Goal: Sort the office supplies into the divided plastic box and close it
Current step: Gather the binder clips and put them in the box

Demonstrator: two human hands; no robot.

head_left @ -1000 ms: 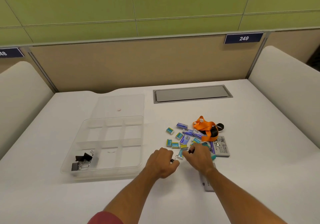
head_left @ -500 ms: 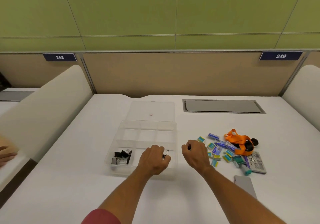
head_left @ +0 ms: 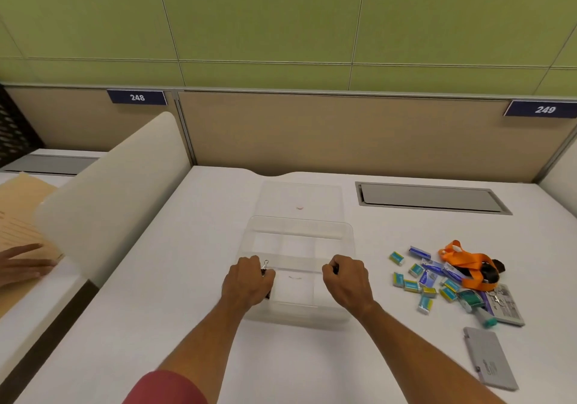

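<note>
While someone else's hand point(head_left: 23, 263) rests on tan papers point(head_left: 18, 216) on the next desk at far left, the person's own left hand point(head_left: 248, 280) sits curled over the near-left corner of the clear divided box point(head_left: 298, 235), gripping a binder clip point(head_left: 265, 265) whose silver wire loop pokes out above the knuckles. Behind the box its lid point(head_left: 299, 199) lies flat on the white desk point(head_left: 187, 278). Over the box's near-right part, the right hand point(head_left: 348, 280) is clenched around something small and dark, can't tell what. Further right, loose on the desk: little blue and teal boxes point(head_left: 416, 278), an orange lanyard point(head_left: 470, 266), a badge card point(head_left: 505, 305), and a gray case point(head_left: 488, 360) nearest the person.
</note>
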